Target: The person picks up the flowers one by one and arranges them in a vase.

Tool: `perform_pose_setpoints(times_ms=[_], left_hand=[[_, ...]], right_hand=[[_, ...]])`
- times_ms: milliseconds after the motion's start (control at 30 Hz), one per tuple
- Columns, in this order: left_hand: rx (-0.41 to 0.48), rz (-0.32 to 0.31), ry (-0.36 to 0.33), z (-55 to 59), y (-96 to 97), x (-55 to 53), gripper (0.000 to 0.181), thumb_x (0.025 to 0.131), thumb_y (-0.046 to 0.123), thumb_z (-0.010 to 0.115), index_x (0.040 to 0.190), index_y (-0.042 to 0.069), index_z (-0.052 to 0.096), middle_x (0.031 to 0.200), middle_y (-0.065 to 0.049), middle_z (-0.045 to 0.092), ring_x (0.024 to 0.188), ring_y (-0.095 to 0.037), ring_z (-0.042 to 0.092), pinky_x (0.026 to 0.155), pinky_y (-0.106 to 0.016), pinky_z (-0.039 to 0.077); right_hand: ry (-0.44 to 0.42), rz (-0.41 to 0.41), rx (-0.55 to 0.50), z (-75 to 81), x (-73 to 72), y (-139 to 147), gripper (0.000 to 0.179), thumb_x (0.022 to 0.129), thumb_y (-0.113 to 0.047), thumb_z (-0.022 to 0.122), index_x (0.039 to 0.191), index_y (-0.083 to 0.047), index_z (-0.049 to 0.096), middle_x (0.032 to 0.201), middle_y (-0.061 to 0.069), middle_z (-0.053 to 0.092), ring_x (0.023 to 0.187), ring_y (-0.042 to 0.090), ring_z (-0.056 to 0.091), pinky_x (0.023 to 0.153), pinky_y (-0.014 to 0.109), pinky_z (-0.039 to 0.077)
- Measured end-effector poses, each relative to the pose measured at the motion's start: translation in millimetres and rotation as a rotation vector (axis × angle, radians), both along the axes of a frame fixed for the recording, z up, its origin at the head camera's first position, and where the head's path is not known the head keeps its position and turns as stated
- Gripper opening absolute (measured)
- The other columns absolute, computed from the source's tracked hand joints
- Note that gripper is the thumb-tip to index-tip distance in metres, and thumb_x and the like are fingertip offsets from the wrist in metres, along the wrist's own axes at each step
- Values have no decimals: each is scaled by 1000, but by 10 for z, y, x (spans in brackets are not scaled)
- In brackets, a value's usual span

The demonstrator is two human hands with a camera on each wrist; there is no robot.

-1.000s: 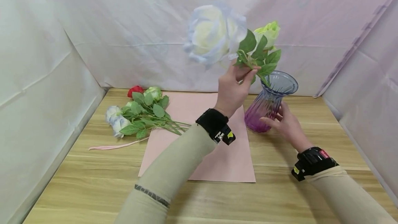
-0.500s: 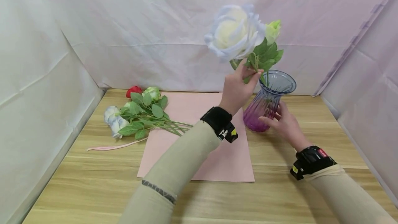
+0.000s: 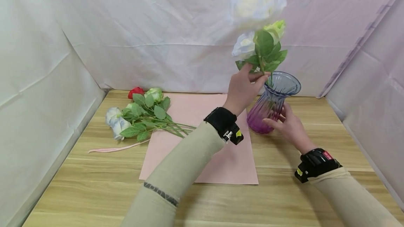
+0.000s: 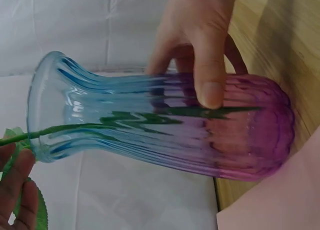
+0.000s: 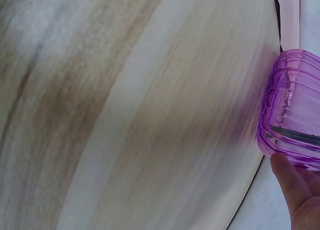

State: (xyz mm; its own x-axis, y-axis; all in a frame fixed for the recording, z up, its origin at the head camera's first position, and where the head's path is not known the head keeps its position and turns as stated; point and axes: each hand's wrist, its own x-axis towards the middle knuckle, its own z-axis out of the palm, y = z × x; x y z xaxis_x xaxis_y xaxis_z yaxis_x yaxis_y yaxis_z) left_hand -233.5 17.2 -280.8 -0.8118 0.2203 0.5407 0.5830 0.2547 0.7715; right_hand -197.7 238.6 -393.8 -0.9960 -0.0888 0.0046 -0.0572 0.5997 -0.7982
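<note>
In the head view my left hand [image 3: 243, 88] pinches the stem of a pale blue-white rose at the vase's mouth. Its large bloom [image 3: 257, 4] is blurred; a smaller pale bloom [image 3: 244, 46] and a yellow-green rose [image 3: 274, 31] show among the leaves below. The ribbed glass vase [image 3: 268, 115], blue above and purple below, stands on the table at the pink sheet's right edge. My right hand [image 3: 291, 129] holds its lower body, thumb in front and fingers behind. A green stem [image 4: 65, 129] runs through the mouth into the vase in the left wrist view.
Several roses lie at the left: a red one [image 3: 136, 93], a pale green one [image 3: 154, 94] and pale blue ones [image 3: 118, 123]. Their stems reach onto the pink sheet [image 3: 227, 164]. A pink ribbon [image 3: 120, 148] lies in front. White cloth [image 3: 151, 55] hangs behind the table.
The large pale rose has swung right and up, now more upright above the vase. My left hand has shifted a little right and lower. The right hand and vase have hardly moved.
</note>
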Motion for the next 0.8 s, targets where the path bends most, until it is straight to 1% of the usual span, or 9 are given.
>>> perform_pose_setpoints(times_ms=[133,233,300,367,433,500,567,667,800], left_hand=[[136,-105,-10,71,9,28,39,97,8,70,132,1,55,122,-15,73,105,-17,74,83,-15,55],[182,-136,-32,155,22,79,39,98,13,70,134,4,56,129,-13,69,107,-11,73,85,-16,56],[177,-126,-17,200,29,112,32,99,16,69,128,3,59,127,-12,71,107,-9,72,86,-16,55],[172,-106,24,219,27,139,27,100,15,68,121,0,60,125,-13,72,108,-11,73,87,-15,54],[171,-80,81,218,22,149,23,100,14,67,116,-2,63,116,-14,75,105,-12,74,86,-14,54],[184,-59,147,202,16,151,19,101,10,66,112,-5,65,107,-16,77,97,-15,76,81,-13,55],[193,-46,204,188,11,145,20,101,8,65,116,-5,67,104,-16,77,91,-15,76,78,-13,55],[170,-3,280,161,-1,132,17,100,7,66,112,-5,68,91,-14,76,72,-12,69,68,-12,50],[154,5,312,125,-15,113,26,96,7,72,117,-6,64,94,-13,70,71,-12,61,70,-14,46]], right_hand=[[13,4,-8,-7,6,7,105,89,-46,78,162,-14,11,159,34,30,144,54,34,112,64,36],[14,4,-8,-11,7,7,105,89,-45,79,162,-13,11,159,34,31,144,54,34,111,64,36],[12,3,-7,-10,7,7,105,89,-45,79,162,-12,11,159,34,31,144,53,34,111,64,36],[1,2,-8,-6,7,5,106,89,-46,79,162,-13,9,159,33,30,145,53,33,111,65,35],[-7,2,-10,1,8,2,107,89,-47,79,162,-14,9,160,33,29,145,53,32,111,65,35],[-14,2,-9,5,10,-3,107,89,-48,78,163,-15,8,160,33,28,145,54,32,111,66,35],[-17,1,-7,9,11,-7,107,88,-48,78,162,-16,8,160,34,28,145,55,32,111,66,35],[-15,-2,-2,10,11,-7,106,89,-48,78,162,-15,9,160,34,28,144,55,32,111,66,35],[-12,0,-2,10,8,-7,105,89,-47,78,162,-13,9,159,36,28,143,56,33,111,65,35]])
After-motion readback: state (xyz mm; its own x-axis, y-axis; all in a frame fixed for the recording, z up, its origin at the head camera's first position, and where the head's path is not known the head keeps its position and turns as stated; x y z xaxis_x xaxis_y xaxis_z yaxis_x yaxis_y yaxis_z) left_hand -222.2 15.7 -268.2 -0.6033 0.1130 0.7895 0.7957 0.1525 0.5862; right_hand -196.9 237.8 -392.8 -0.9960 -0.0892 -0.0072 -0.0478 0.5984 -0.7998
